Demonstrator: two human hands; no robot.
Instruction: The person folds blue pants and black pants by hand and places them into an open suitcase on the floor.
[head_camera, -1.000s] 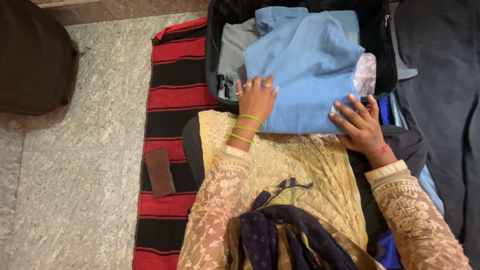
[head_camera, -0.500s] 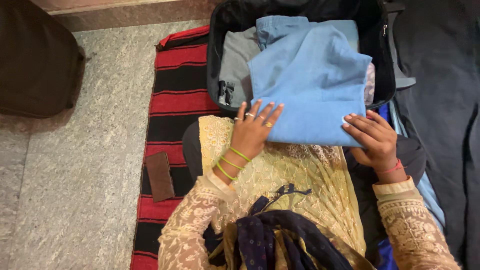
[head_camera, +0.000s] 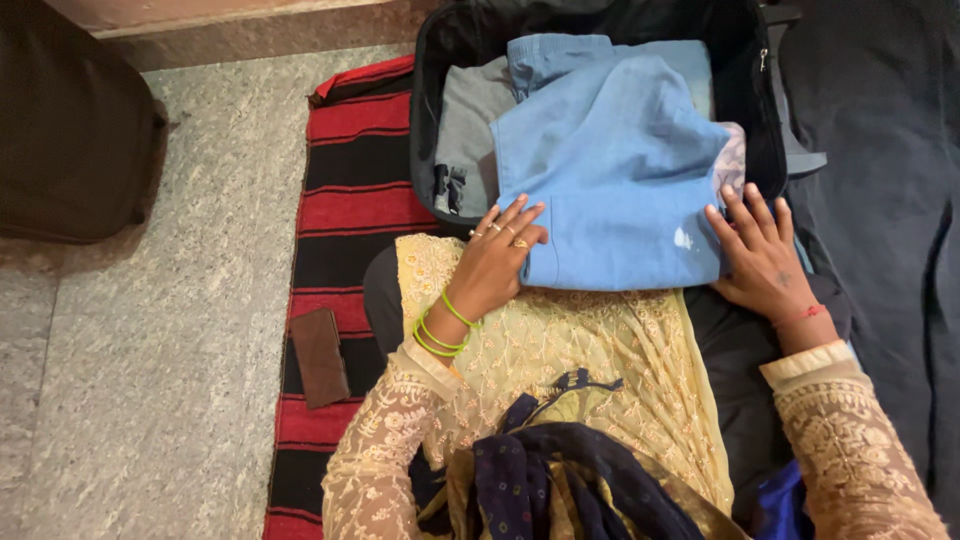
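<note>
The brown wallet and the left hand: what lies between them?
In the head view, only red-and-black striped mat separates the brown wallet from the left hand.

**Covered, cropped and unclear**

The suitcase (head_camera: 425, 120) runs off the top edge, so its far end is unseen. The blue garment (head_camera: 610, 170) covers most of what is packed; only part of a grey cloth (head_camera: 465, 115) shows. The dark bag (head_camera: 70, 130) is cut by the left edge. The striped mat (head_camera: 345, 180) runs under the suitcase and lap.
</note>
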